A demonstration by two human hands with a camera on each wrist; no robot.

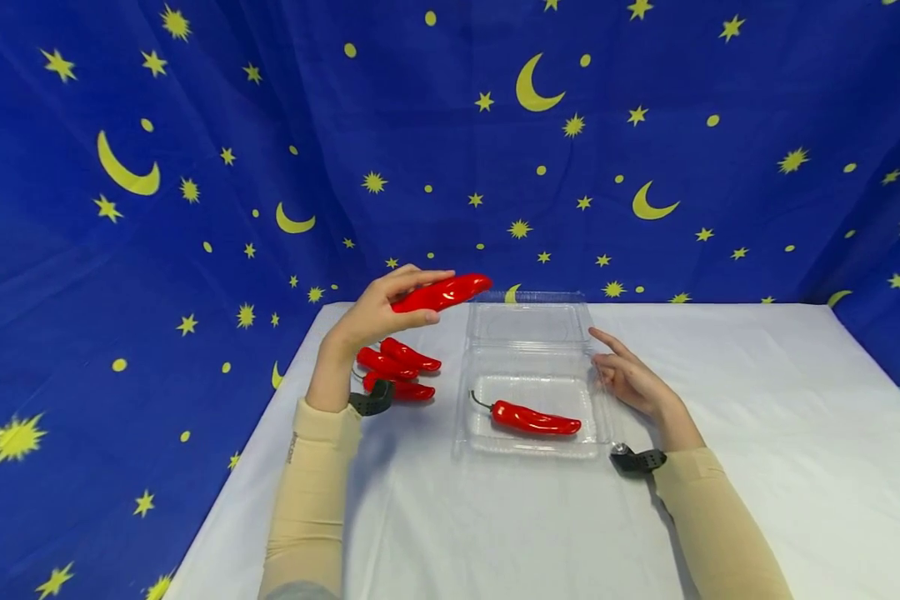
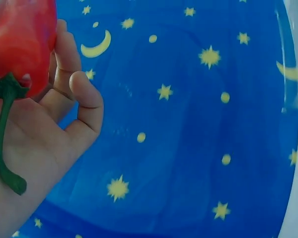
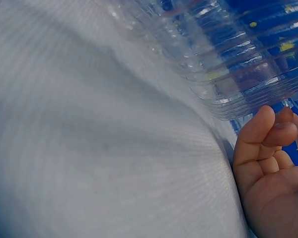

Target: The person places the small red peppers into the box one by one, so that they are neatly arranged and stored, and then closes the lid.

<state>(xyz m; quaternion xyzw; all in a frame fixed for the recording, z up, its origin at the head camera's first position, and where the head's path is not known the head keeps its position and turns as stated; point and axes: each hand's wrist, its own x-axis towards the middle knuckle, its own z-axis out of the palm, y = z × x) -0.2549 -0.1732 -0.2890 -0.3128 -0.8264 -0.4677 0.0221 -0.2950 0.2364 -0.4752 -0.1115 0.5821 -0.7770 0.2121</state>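
My left hand point(image 1: 371, 312) is raised over the left side of the table and grips a glossy red pepper point(image 1: 453, 292) between thumb and fingers. The left wrist view shows its curved green stem point(image 2: 4, 144) lying against the palm. Below that hand, several more red peppers point(image 1: 412, 357) lie in a group. A clear plastic clamshell box point(image 1: 528, 387) stands with its lid point(image 1: 528, 323) folded back, and one red pepper point(image 1: 536, 419) lies in its base. Beside the box's right edge is my right hand point(image 1: 637, 383), index finger extended, other fingers loosely bent at the rim.
A white cloth point(image 1: 450, 525) covers the table. Behind and to the left hangs a blue curtain point(image 1: 435, 125) with yellow moons and stars. Each wrist wears a black band point(image 1: 637, 460). The box's lid reaches close to the table's back edge.
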